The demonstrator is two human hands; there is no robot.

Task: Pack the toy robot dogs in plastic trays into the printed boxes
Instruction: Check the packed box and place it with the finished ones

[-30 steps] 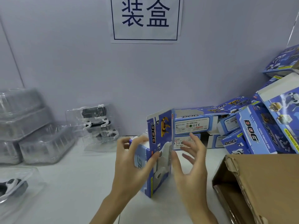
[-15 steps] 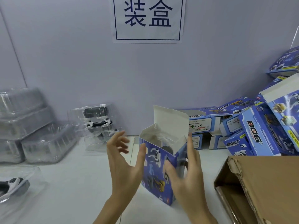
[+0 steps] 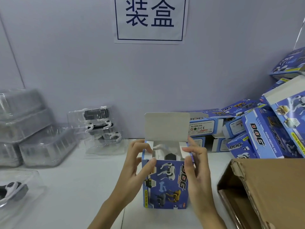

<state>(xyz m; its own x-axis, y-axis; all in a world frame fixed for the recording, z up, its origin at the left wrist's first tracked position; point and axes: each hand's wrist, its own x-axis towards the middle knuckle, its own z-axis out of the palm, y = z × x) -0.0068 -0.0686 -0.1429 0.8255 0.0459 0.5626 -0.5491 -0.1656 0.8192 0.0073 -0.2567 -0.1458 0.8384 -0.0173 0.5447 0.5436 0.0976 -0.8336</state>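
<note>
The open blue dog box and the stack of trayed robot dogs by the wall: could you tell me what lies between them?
Only bare white table shows between the box and the stack in the head view.

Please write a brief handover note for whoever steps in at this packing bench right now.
Left hand: pinching the left side flap of the upright printed box.
Right hand: pinching the right side flap of the same box.
The box stands on the white table, top lid raised; a toy dog in its tray is already inside.
Left to do: fold both side flaps in, tuck the lid, set the box aside.
Waiting: more trayed dogs at back left and one at near left; printed boxes piled at right.
</note>
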